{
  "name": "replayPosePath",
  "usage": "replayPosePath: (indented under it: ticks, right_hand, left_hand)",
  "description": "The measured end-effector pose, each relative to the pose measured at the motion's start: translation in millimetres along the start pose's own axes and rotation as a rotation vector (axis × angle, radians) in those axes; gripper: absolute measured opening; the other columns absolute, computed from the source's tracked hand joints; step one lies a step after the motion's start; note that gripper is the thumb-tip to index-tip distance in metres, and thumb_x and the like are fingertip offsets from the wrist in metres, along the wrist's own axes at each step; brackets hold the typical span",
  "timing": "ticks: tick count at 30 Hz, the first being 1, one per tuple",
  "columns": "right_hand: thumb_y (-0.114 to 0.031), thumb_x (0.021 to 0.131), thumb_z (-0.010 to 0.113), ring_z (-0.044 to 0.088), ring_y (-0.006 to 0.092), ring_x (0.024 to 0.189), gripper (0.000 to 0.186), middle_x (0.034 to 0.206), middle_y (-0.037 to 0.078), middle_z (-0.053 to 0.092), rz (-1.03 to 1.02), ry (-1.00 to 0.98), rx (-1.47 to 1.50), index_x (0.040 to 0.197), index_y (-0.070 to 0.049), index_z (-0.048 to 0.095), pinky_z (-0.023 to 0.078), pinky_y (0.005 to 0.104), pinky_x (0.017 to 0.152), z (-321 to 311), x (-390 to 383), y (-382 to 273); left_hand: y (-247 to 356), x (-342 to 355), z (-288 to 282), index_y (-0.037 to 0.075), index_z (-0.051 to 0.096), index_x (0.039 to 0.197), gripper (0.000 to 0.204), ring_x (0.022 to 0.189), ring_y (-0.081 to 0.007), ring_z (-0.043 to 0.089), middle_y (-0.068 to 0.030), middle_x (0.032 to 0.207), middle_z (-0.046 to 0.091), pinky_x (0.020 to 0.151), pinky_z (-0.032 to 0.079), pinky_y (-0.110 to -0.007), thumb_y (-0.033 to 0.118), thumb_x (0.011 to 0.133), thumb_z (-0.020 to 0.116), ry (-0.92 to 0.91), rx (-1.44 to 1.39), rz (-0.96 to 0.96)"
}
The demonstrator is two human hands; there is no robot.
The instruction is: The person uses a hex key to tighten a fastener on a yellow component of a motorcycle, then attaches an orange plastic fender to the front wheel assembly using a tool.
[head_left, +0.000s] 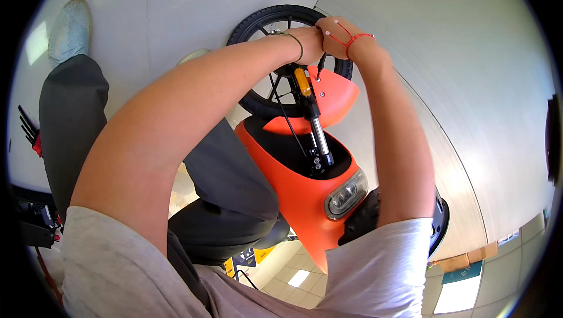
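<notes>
Both my hands meet over the right side of a spoked black front wheel (pixel 287 11). My left hand (pixel 311 43) is closed, its fingers mostly hidden. Pressed against it is my right hand (pixel 338 29), also closed. What they hold is hidden between them; a short black cable-like piece (pixel 321 65) shows just below. Under my hands lie the orange fender (pixel 339 98) and an amber reflector (pixel 302 81) on the fork. A silver and black fork tube (pixel 318 136) runs into the orange scooter body (pixel 275 180).
A clear headlight (pixel 346 195) sits on the scooter's right side. My bent leg (pixel 234 195) is close against the body, on the left. A grey floor (pixel 176 1) spreads around the wheel. Black-handled tools (pixel 28 127) lie at the far left. Cardboard (pixel 469 256) is at the lower right.
</notes>
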State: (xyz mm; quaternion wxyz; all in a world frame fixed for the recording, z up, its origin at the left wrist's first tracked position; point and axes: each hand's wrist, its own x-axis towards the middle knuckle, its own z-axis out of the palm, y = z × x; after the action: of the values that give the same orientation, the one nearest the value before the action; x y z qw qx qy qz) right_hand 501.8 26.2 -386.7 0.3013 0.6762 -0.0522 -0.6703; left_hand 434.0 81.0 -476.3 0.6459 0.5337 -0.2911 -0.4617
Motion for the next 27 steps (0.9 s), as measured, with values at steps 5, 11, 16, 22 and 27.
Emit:
replayPosePath:
  ticks: [5, 11, 16, 22, 27]
  right_hand:
    - [0.001, 0.079, 0.053, 0.060, 0.0394, 0.098, 0.043, 0.105, 0.023, 0.063, -0.146, 0.138, 0.033, 0.122, 0.000, 0.054, 0.050, 0.0404, 0.082, 11.9, -27.3, 27.0]
    - [0.005, 0.078, 0.051, 0.060, 0.0388, 0.097, 0.052, 0.105, 0.023, 0.062, -0.164, 0.236, 0.060, 0.130, 0.004, 0.046, 0.050, 0.0403, 0.081, 28.3, -47.8, 26.0]
    - [0.009, 0.070, 0.054, 0.062, 0.0369, 0.091, 0.042, 0.096, 0.020, 0.064, -0.416, 0.262, 0.065, 0.111, 0.001, 0.058, 0.053, 0.0405, 0.075, 30.6, -49.4, 23.9]
    - [0.012, 0.069, 0.050, 0.062, 0.0342, 0.089, 0.037, 0.097, 0.016, 0.066, -0.578, 0.122, -0.075, 0.101, -0.001, 0.065, 0.052, 0.0382, 0.075, 20.6, -52.6, 40.3]
    - [0.011, 0.072, 0.052, 0.062, 0.0341, 0.090, 0.031, 0.099, 0.016, 0.065, -0.675, 0.188, -0.038, 0.099, 0.001, 0.065, 0.052, 0.0373, 0.075, 26.0, -47.8, 40.7]
  left_hand:
    - [17.8, -1.2, 4.9, -0.002, 0.060, 0.094, 0.021, 0.086, -0.0329, 0.064, -0.0190, 0.091, 0.065, 0.074, 0.050, -0.040, 0.014, 0.086, 0.048, 0.006, -0.188, 0.083]
    - [20.1, 12.2, 12.4, -0.001, 0.063, 0.093, 0.017, 0.080, -0.0273, 0.066, -0.0145, 0.086, 0.066, 0.074, 0.050, -0.039, 0.005, 0.080, 0.054, -0.076, -0.443, -0.136]
    - [-5.6, 12.3, 41.4, 0.002, 0.066, 0.103, 0.027, 0.093, -0.0294, 0.066, -0.0168, 0.098, 0.068, 0.081, 0.051, -0.039, 0.013, 0.079, 0.060, -0.086, -0.180, -0.355]
    - [2.4, 2.8, 96.5, 0.008, 0.066, 0.104, 0.027, 0.089, -0.0320, 0.064, -0.0159, 0.094, 0.066, 0.080, 0.050, -0.043, 0.023, 0.084, 0.057, 0.103, -0.289, -0.239]
    - [-3.3, 2.2, 93.1, 0.011, 0.066, 0.101, 0.027, 0.087, -0.0322, 0.064, -0.0138, 0.092, 0.067, 0.077, 0.050, -0.043, 0.030, 0.086, 0.057, 0.137, -0.156, -0.169]
